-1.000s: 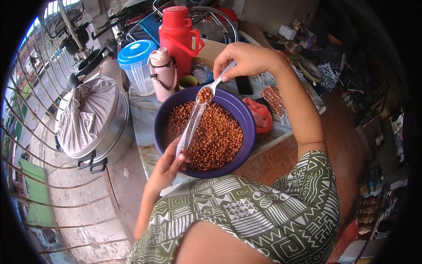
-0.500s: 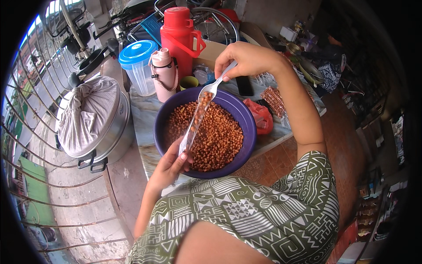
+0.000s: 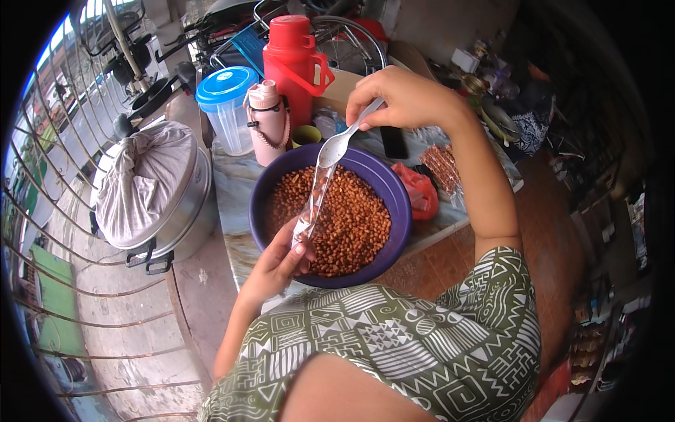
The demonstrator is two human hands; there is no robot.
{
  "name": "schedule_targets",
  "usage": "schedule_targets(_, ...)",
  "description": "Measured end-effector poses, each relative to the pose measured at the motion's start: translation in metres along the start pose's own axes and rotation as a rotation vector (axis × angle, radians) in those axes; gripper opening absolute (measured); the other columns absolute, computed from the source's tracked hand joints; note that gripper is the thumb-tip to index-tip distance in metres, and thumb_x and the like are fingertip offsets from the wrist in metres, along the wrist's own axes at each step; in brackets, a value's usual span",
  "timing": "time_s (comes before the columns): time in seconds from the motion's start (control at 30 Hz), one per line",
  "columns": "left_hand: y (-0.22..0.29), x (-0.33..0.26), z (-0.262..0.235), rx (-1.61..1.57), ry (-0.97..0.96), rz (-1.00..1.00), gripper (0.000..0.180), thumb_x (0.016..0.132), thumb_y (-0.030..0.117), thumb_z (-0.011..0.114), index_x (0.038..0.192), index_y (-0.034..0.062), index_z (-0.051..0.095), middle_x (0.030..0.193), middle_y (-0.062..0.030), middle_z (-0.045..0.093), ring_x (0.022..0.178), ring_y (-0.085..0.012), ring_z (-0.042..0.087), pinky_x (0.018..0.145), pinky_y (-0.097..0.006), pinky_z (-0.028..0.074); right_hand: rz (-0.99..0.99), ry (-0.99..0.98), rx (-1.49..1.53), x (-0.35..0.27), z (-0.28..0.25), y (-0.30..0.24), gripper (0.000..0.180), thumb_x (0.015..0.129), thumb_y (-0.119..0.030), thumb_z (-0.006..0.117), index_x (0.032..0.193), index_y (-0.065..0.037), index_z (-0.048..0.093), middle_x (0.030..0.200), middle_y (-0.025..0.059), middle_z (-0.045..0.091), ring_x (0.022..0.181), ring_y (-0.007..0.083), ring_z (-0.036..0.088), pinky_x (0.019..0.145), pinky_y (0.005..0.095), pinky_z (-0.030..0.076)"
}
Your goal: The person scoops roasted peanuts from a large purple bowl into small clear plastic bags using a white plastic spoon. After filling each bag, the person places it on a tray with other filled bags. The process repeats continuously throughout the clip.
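Note:
A purple basin (image 3: 401, 211) on the table is filled with reddish-brown peanuts (image 3: 355, 225). Over its near left side, my left hand (image 3: 283, 254) pinches the lower end of a narrow clear plastic bag (image 3: 318, 197). The bag slants up and away, with a few peanuts inside it. My right hand (image 3: 383, 102), above the far rim, grips the handle of a white plastic spoon (image 3: 335, 149). The spoon tilts downward, its bowl at the bag's upper mouth. No peanuts show in the bowl.
Behind the basin stand a red thermos (image 3: 290, 63), a pink bottle (image 3: 267, 123), a blue-lidded container (image 3: 228, 105) and a green cup (image 3: 306, 135). To the right lie a phone (image 3: 394, 142), a red plastic bag (image 3: 415, 191) and filled packets (image 3: 440, 169). A cloth-covered pot (image 3: 186, 204) stands left.
Peanuts that lay in the spoon's bowl have left it, and more sit lower in the bag. The spoon stays at the bag's mouth. The whole view has shifted slightly.

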State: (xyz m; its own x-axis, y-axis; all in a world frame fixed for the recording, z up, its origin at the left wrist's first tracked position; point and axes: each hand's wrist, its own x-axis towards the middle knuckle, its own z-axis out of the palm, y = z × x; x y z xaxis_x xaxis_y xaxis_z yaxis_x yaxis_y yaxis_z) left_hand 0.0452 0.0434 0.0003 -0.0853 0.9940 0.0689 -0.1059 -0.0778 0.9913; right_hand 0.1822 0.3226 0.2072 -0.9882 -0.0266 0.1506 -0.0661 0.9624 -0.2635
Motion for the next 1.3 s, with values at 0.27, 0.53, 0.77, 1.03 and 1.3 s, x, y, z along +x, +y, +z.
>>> schedule_targets(0.27,-0.004,0.005,0.004,-0.017,0.055,0.155,0.057,0.105,0.028,0.050,0.152,0.0044,0.028,0.093,-0.0034,0.057,0.077,-0.0099,0.054,0.071,-0.023,0.047,0.077,0.262,-0.233,-0.018,-0.022,-0.035,0.016,0.078,-0.008,0.073,0.093,-0.004,0.073,0.085,0.0089,0.068,0.079,0.0217,0.066,0.070,0.0330,0.051)
schedule_targets(0.53,-0.014,-0.001,-0.010,-0.061,0.230,0.392,0.058,0.103,0.033,0.054,0.148,0.0036,0.033,0.094,-0.0040,0.057,0.081,-0.0107,0.055,0.076,-0.024,0.047,0.363,-0.083,-0.105,-0.008,0.063,0.031,0.018,0.074,-0.011,0.076,0.092,-0.011,0.076,0.087,0.0126,0.073,0.089,0.0293,0.070,0.078,0.0412,0.053)
schedule_targets(0.77,-0.016,0.005,-0.019,-0.021,0.263,0.415,0.060,0.102,0.033,0.056,0.148,0.0025,0.034,0.099,-0.0039,0.059,0.084,-0.0105,0.057,0.076,-0.025,0.048,0.299,-0.108,0.023,0.027,0.207,0.055,0.017,0.072,-0.010,0.074,0.090,-0.012,0.076,0.092,0.0114,0.073,0.090,0.0305,0.070,0.079,0.0424,0.054)
schedule_targets(1.03,-0.007,0.000,-0.017,-0.364,0.302,0.390,0.068,0.100,0.033,0.059,0.151,0.0004,0.028,0.103,-0.0069,0.056,0.080,-0.0124,0.057,0.071,-0.025,0.048,0.169,-0.308,0.411,0.032,0.216,0.049,0.018,0.080,-0.013,0.076,0.097,-0.008,0.074,0.079,0.0046,0.071,0.074,0.0149,0.065,0.069,0.0317,0.049)
schedule_targets(1.3,-0.003,0.001,-0.018,-0.085,0.262,0.214,0.064,0.095,0.020,0.066,0.147,0.0001,0.035,0.092,-0.0033,0.059,0.070,-0.0095,0.058,0.060,-0.021,0.047,0.196,-0.207,0.484,0.007,0.123,0.065,0.020,0.083,-0.015,0.076,0.101,-0.007,0.075,0.077,0.0001,0.069,0.071,0.0073,0.060,0.067,0.0271,0.048)
